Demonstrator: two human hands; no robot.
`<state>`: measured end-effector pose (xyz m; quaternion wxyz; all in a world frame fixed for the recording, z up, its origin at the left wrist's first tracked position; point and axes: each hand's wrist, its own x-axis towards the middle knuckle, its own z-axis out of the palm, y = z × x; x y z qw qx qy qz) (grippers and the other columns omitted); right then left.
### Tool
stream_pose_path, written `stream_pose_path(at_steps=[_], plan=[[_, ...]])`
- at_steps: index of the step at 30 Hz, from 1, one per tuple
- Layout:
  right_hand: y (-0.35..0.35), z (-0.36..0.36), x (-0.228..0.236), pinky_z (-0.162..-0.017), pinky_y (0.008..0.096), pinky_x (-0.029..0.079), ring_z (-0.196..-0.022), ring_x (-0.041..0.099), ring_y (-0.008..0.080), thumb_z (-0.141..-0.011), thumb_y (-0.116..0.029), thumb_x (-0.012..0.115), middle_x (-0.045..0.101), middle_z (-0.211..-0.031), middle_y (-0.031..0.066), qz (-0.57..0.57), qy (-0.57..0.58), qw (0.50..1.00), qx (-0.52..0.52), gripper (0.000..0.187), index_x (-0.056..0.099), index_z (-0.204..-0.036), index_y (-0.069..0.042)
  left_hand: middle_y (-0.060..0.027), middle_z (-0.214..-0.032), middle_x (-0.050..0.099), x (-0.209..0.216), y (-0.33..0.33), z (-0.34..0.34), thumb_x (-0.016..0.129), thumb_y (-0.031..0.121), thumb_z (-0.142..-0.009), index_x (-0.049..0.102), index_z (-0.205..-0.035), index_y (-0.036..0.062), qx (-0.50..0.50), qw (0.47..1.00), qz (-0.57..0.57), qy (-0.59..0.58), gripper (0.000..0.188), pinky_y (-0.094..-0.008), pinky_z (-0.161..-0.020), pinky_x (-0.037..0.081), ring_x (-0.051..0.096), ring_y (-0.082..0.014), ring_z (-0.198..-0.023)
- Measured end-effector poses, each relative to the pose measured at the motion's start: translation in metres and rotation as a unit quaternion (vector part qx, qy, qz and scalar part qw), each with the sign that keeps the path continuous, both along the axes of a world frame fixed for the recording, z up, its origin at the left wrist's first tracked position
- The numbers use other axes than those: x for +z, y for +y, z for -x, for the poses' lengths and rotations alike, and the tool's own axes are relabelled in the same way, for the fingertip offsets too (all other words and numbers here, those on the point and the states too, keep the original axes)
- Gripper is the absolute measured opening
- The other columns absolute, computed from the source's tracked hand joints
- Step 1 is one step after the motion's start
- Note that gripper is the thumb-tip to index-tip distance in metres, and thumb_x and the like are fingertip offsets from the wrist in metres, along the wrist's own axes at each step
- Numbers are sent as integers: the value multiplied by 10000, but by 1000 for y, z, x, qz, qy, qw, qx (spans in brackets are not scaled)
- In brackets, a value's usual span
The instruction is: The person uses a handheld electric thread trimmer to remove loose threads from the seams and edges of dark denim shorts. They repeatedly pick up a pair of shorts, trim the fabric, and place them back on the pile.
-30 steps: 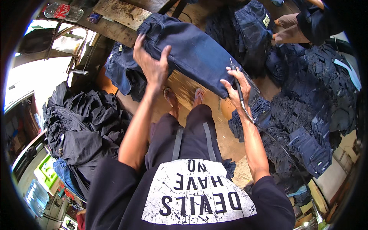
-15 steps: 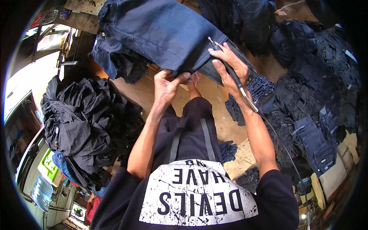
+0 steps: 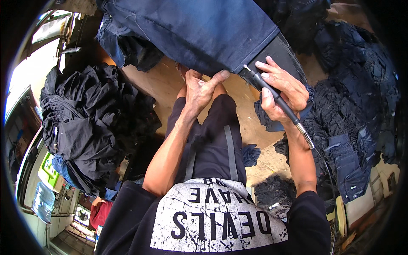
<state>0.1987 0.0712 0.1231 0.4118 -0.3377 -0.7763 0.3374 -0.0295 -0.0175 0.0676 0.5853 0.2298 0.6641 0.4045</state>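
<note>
A dark blue denim trouser leg (image 3: 191,32) is drawn over a flat black board (image 3: 281,53), its hem crossing the board near the right end. My left hand (image 3: 199,90) pinches the near edge of the denim by the hem, thumb on top and fingers partly hidden beneath. My right hand (image 3: 289,91) grips a slim black rotary handpiece (image 3: 275,97) like a pen. Its thin metal tip lies at the hem's near corner; whether it touches the cloth I cannot tell. The handpiece's back end runs into a springy metal sleeve and a black cable.
At left rises a large heap of black garments (image 3: 95,110). Dark garments (image 3: 348,102) are piled along the right side. Wooden flooring (image 3: 250,114) shows under the board. A blue water jug (image 3: 43,202) stands at lower left, near a person in a red sleeve (image 3: 100,213).
The denim and board now sit nearer and further right. Along the hem, the handpiece tip has come down to the near corner. My left hand has shifted right towards the hem.
</note>
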Motion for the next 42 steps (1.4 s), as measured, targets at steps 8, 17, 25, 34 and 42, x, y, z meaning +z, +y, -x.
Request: stream_pose_path(at_steps=[8,17,25,34,42], plan=[[-2,0,-1,-1033,564,647,-1045,832,384,-684,28,715,809,-924,212,24,0,999,48,293,776,-969,57,-91,-1084,834,-1,0,0,961,238,-879,820,-1086,-32,13,999,-29,-25,368,-390,-1000,548,745,-190,-1034],[-2,-1,-4,-1022,557,653,-1044,833,378,-695,40,723,811,-941,222,21,2,999,45,288,776,-977,62,-117,-1091,828,4,2,4,965,304,-866,816,-1093,-53,-12,1000,-2,-19,449,-395,-997,552,749,-211,-1036],[-1,-2,-5,-1022,546,658,-1038,834,370,-710,50,729,809,-938,211,18,8,1000,20,269,767,-976,65,-119,-1107,827,4,2,3,960,306,-874,813,-1121,-58,-12,1000,-11,-20,463,-396,-999,552,749,-214,-1045],[-2,-3,-6,-1012,539,662,-1018,836,376,-700,54,729,804,-930,217,11,1,1000,-7,283,761,-980,74,-146,-1138,788,1,2,2,987,347,-830,768,-1168,-81,-9,1000,-1,-14,588,-406,-1020,546,733,-245,-1075],[-2,-3,-6,-1013,562,651,-1024,832,403,-703,60,721,799,-923,224,7,-2,1000,-29,288,759,-988,80,-175,-1203,769,-1,3,1,1000,339,-818,724,-1228,-106,5,1000,2,-21,665,-425,-1065,535,722,-275,-1142]])
